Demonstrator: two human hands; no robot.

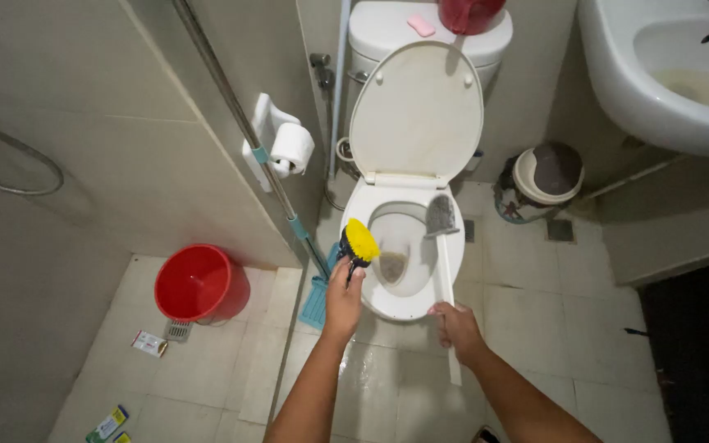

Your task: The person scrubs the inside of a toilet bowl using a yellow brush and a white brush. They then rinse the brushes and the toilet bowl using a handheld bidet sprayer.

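My left hand (343, 297) grips a short black brush with a round yellow bristle head (360, 240), held over the left rim of a white toilet bowl (371, 297). My right hand (455, 325) holds the white handle of a long toilet brush (445, 275); its grey bristle head rests on the right rim of the bowl. The seat and lid (416, 111) are raised against the cistern (387, 29). Murky water sits at the bottom of the bowl.
A red bucket (201, 282) stands on the tiled floor at left. A mop pole (244, 123) leans on the wall beside a toilet-paper holder (285, 148). A small lidded bin (542, 180) sits right of the toilet, below a white sink (666, 74). Small packets lie on the floor.
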